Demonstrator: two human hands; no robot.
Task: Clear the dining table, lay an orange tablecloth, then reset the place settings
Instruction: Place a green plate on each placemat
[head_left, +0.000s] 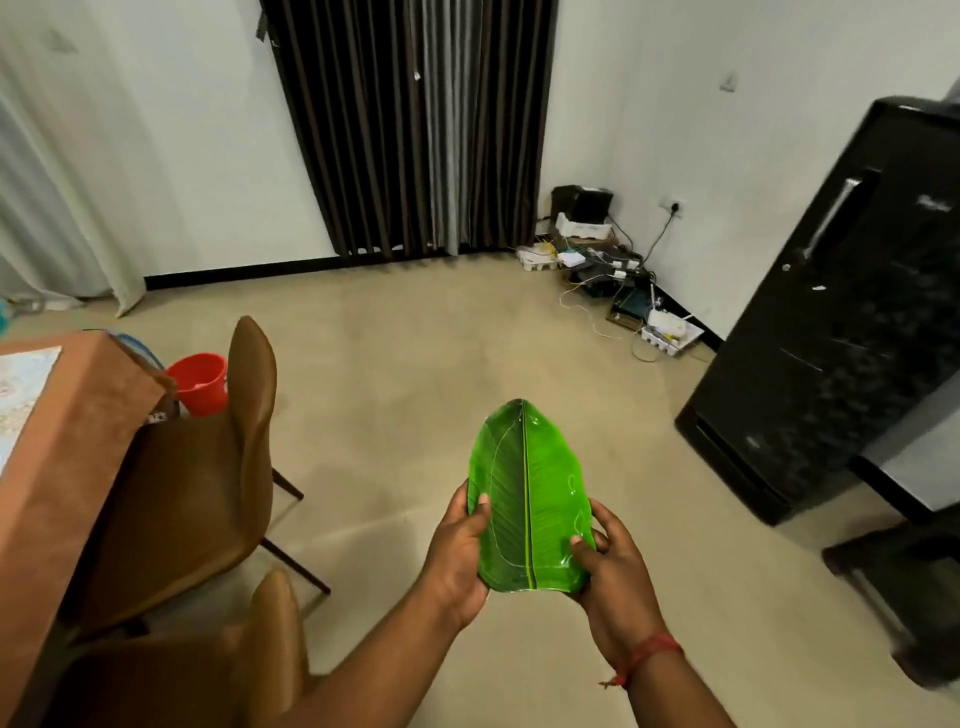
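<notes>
Between your two hands, out in front of you above the bare floor (415, 374), sits a green banana-leaf plate (527, 499): your left hand (460, 545) grips its near left edge with the thumb curled over the rim, and your right hand (610, 571) pinches the near right edge the same way, a red thread at that wrist. Off to your left stand two brown chairs (208, 467), a red bucket (200, 382) behind the farther one, and the dining table (67, 447) under its orange tablecloth. A black refrigerator (841, 322) stands on your right, beyond it a tangle of cables (608, 270) along the wall.
</notes>
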